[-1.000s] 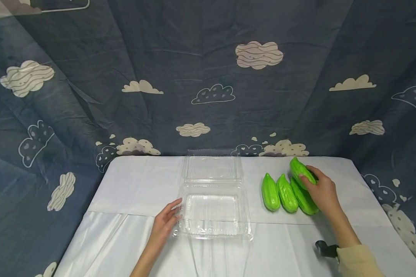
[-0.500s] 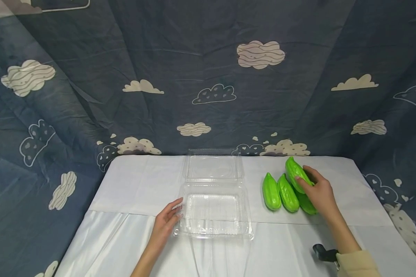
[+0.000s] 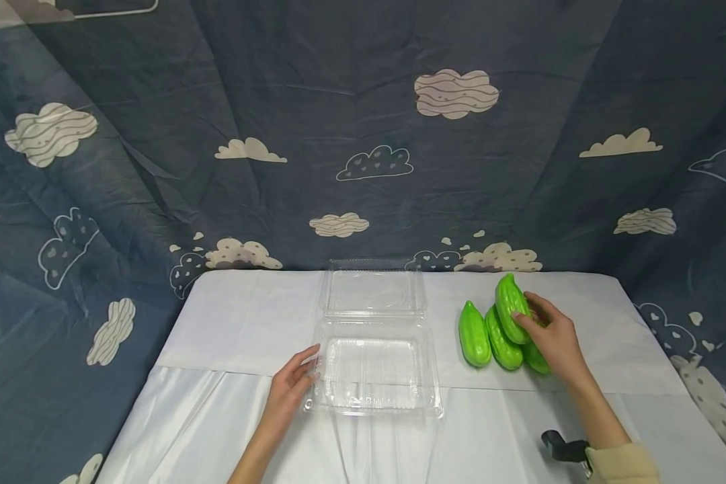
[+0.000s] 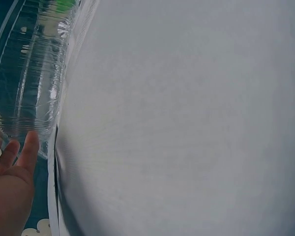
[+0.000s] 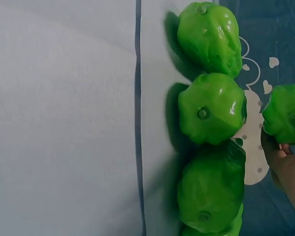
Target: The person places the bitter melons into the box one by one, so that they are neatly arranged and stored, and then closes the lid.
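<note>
In the head view my right hand (image 3: 550,336) holds a bright green bitter melon (image 3: 511,309) up above the others. The thumb is on its near side and the fingers are at its far side. Below it, several more bitter melons lie side by side, the leftmost melon (image 3: 474,336) fully visible and the rightmost melon (image 3: 537,359) partly hidden. My left hand (image 3: 286,390) touches the left side of a clear plastic clamshell container (image 3: 372,410). In the left wrist view its fingers (image 4: 28,155) lie fairly straight against the container wall.
The container's lid (image 3: 372,292) lies folded back at the far side. A white cloth (image 3: 236,329) covers the table. Behind hangs a dark blue curtain (image 3: 302,81) with cloud prints. A black device (image 3: 562,447) sits at my right wrist.
My right hand has moved slightly left with the bitter melon, which now overlaps the middle of the row and points more upright. The left hand and container stay in place.
</note>
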### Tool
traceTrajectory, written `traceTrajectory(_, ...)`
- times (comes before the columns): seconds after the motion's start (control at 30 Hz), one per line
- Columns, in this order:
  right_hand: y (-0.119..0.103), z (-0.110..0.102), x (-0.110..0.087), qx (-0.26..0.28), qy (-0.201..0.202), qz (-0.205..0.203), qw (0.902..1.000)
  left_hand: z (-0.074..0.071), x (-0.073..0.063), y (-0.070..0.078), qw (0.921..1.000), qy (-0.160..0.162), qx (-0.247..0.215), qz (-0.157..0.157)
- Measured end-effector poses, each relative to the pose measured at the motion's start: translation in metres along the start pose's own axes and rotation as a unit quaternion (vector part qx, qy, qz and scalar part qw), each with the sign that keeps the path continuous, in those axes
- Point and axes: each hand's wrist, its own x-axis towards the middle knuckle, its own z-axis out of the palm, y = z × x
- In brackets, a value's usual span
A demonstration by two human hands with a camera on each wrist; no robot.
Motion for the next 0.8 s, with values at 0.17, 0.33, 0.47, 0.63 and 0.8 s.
traceTrajectory(0.17,-0.014,0.0,-0.012,0.042,-0.004,0.039,0.9984,0.0,-0.001,0.0,0.9999,-0.004,-0.011,0.004)
traceTrajectory(0.33,-0.021,0.003,-0.018,0.05,-0.01,0.058,0.997,0.0,-0.001,0.001,1.0,-0.001,-0.007,0.003)
traceTrajectory(0.47,-0.029,0.003,-0.023,0.049,-0.015,0.053,0.9972,0.001,-0.001,0.001,1.0,0.001,-0.004,0.0)
traceTrajectory(0.63,-0.037,0.005,-0.027,0.059,-0.028,0.038,0.9971,0.001,0.0,0.0,1.0,0.003,0.002,-0.003)
traceTrajectory(0.8,-0.04,0.009,-0.031,0.058,-0.034,0.031,0.9973,0.0,0.0,-0.001,1.0,0.002,0.004,-0.001)
